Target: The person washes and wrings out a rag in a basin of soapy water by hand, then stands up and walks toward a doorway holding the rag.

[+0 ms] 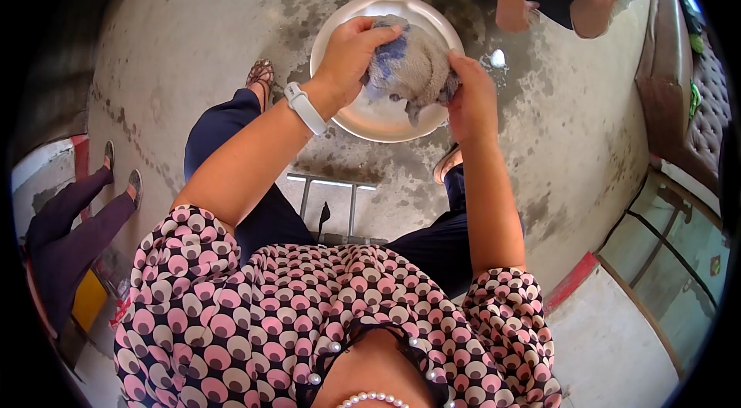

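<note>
Between my two hands hangs a wet-looking grey cloth (421,60) with blue patches, bunched up over a wide pale basin (357,124). My left hand (359,53) grips its left side, thumb on top. At the cloth's right edge, my right hand (471,91) pinches a darker bit of it. The basin sits on the concrete floor in front of my feet, and the cloth hides much of its inside.
A small white lump (498,59) lies on the wet floor (571,115) right of the basin. Another person's hands (517,14) are at the upper right. Someone's legs (85,207) are at the left. A brown tufted sofa (668,68) stands at the right.
</note>
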Demonstrator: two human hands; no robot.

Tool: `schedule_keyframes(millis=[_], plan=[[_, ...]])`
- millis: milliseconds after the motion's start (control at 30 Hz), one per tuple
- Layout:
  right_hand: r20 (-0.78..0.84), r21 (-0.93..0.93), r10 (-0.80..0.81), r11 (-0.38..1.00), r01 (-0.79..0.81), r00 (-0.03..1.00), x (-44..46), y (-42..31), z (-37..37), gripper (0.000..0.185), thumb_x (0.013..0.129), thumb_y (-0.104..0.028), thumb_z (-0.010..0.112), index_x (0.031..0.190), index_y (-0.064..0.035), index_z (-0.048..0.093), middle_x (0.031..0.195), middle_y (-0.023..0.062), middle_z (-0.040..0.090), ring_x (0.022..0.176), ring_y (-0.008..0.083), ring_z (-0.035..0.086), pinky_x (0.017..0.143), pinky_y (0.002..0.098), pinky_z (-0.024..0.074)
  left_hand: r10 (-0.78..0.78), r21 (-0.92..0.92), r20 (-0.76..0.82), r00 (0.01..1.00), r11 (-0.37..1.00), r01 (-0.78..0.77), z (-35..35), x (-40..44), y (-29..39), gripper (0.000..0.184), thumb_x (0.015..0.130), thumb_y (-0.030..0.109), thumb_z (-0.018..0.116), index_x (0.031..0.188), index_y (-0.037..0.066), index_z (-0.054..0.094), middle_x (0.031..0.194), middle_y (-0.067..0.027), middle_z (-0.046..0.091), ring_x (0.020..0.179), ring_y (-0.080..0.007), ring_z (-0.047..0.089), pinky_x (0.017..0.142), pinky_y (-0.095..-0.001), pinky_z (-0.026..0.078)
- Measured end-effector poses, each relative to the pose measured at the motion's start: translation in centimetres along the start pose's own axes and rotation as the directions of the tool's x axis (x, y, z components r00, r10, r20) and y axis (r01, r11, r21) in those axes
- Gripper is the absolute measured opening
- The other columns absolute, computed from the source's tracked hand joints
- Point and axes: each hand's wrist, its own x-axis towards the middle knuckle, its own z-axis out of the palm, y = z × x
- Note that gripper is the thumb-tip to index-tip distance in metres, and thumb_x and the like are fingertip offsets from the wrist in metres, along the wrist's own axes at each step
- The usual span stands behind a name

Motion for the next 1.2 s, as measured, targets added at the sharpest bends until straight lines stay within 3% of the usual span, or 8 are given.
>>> schedule_keyframes(millis=[200, 433, 533, 767, 900, 1033, 1167, 1200], plan=[[-0.116, 0.211, -0.025, 0.976, 0.049, 0.993, 0.6, -0.4, -0.6, 0.017, 0.081, -0.020, 0.063, 0.083, -0.0053, 0.055, 0.066, -0.0008, 0.052, 0.054, 0.0078, 0.047, 0.050, 0.0226, 0.0375, -0.031, -0.327, 0.086, 0.996, 0.943, 0.058, -1.2, 0.9, 1.6, 0.026, 0.082, 0.002, 0.053, 0.107, -0.003, 0.051, 0.095, -0.0100, 0.060, 0.084, -0.0164, 0.061, 0.075, -0.0290, 0.052], [0.040, -0.191, 0.087, 0.979, -0.077, 0.995, 0.3, 1.8, 0.0, 0.021, 0.079, -0.016, 0.063, 0.095, -0.0046, 0.056, 0.076, 0.0042, 0.058, 0.055, 0.0107, 0.053, 0.047, 0.0254, 0.0433, 0.070, -0.248, 0.363, 0.929, 0.968, 0.024, 0.2, -1.0, 3.4, 0.047, 0.080, 0.000, 0.052, 0.126, 0.003, 0.043, 0.109, -0.0087, 0.057, 0.095, -0.0146, 0.058, 0.082, -0.0277, 0.049], [0.444, -0.046, -0.473, 0.836, 0.547, 0.761, 3.1, 8.8, -2.6, 0.032, 0.079, -0.013, 0.062, 0.109, -0.0031, 0.056, 0.094, 0.0075, 0.061, 0.089, 0.0151, 0.058, 0.069, 0.0256, 0.0499, -0.290, 0.184, 0.726, 0.623, 0.956, 0.230, 1.5, -3.0, 1.4, 0.056, 0.076, 0.000, 0.057, 0.131, 0.005, 0.042, 0.123, -0.0078, 0.051, 0.111, -0.0128, 0.049, 0.093, -0.0255, 0.040], [0.353, -0.295, -0.261, 0.880, 0.371, 0.899, 0.4, 3.1, -0.3, 0.037, 0.077, -0.012, 0.063, 0.112, -0.0027, 0.054, 0.100, 0.0060, 0.059, 0.095, 0.0153, 0.055, 0.076, 0.0266, 0.0474, -0.470, 0.332, 0.802, 0.368, 0.864, 0.380, 0.9, -3.9, -1.4, 0.058, 0.077, 0.004, 0.061, 0.131, 0.002, 0.041, 0.141, -0.0104, 0.033, 0.123, -0.0155, 0.038, 0.105, -0.0275, 0.024], [0.347, -0.223, -0.201, 0.931, 0.289, 0.916, -2.6, 1.3, -0.3, 0.041, 0.076, -0.011, 0.064, 0.115, -0.0025, 0.052, 0.104, 0.0051, 0.058, 0.098, 0.0154, 0.054, 0.080, 0.0271, 0.0460, -0.547, 0.458, 0.802, 0.240, 0.821, 0.340, 2.1, -5.9, -0.4, 0.058, 0.080, 0.009, 0.060, 0.134, 0.006, 0.038, 0.144, -0.0112, 0.027, 0.098, -0.0140, 0.054, 0.081, -0.0269, 0.049], [0.323, -0.076, -0.216, 0.964, 0.253, 0.921, -1.0, 1.1, 0.1, 0.044, 0.075, -0.011, 0.064, 0.117, -0.0023, 0.051, 0.107, 0.0042, 0.057, 0.101, 0.0155, 0.053, 0.084, 0.0277, 0.0445, -0.630, 0.484, 0.684, 0.367, 0.769, 0.417, 2.0, -5.0, -0.5, 0.048, 0.083, 0.015, 0.060, 0.128, 0.006, 0.045, 0.127, -0.0107, 0.047, 0.082, -0.0118, 0.058, 0.068, -0.0253, 0.052], [0.316, 0.035, -0.253, 0.966, 0.255, 0.914, 0.4, -0.4, 0.0, 0.047, 0.074, -0.010, 0.065, 0.118, -0.0021, 0.050, 0.110, 0.0036, 0.056, 0.103, 0.0156, 0.052, 0.087, 0.0281, 0.0434, -0.241, 0.599, 0.470, 0.849, 0.793, -0.107, 0.3, -2.2, -1.9, 0.041, 0.085, 0.027, 0.059, 0.118, 0.004, 0.053, 0.105, -0.0066, 0.058, 0.087, -0.0150, 0.059, 0.077, -0.0271, 0.048], [0.417, -0.399, -0.506, 0.644, 0.653, 0.755, 0.4, -1.5, -0.4, 0.046, 0.073, -0.007, 0.066, 0.116, -0.0027, 0.051, 0.108, 0.0035, 0.057, 0.100, 0.0157, 0.053, 0.085, 0.0276, 0.0440, -0.169, 0.498, 0.272, 0.947, 0.867, 0.011, 0.2, -1.9, -1.2, 0.048, 0.084, 0.028, 0.061, 0.124, 0.007, 0.047, 0.109, -0.0075, 0.057, 0.095, -0.0166, 0.056, 0.081, -0.0291, 0.046]])
